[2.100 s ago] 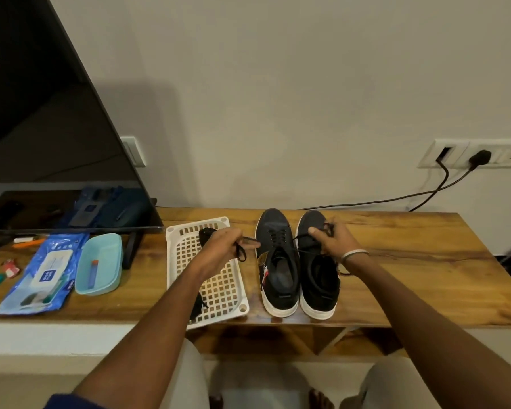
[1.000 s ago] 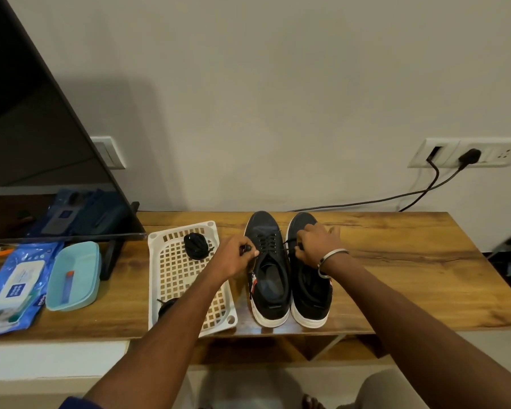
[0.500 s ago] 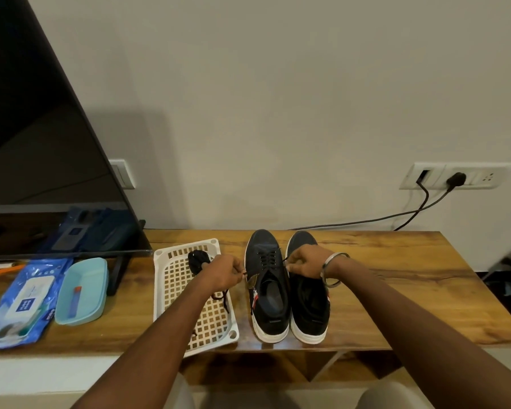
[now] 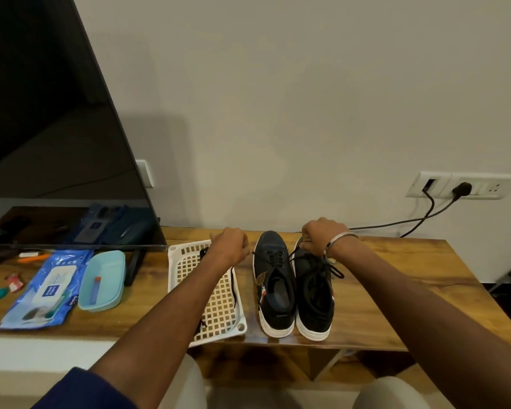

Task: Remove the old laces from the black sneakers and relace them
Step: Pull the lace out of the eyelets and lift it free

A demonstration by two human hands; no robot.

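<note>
A wipes pack [image 4: 42,290] and a blue case [image 4: 102,280] lie on the table [image 4: 410,278], well left of the sneakers. A white tray [image 4: 219,302] lies just left of the sneakers, with a black lace [image 4: 233,286] draped over it. The left hand [image 4: 230,246], above the tray's far end, is clenched on that lace. The left sneaker [image 4: 275,284] is laced. The right sneaker [image 4: 314,293] touches it; its lace is loose. The right hand [image 4: 322,236], above the right sneaker's toe, pinches that lace.
</note>
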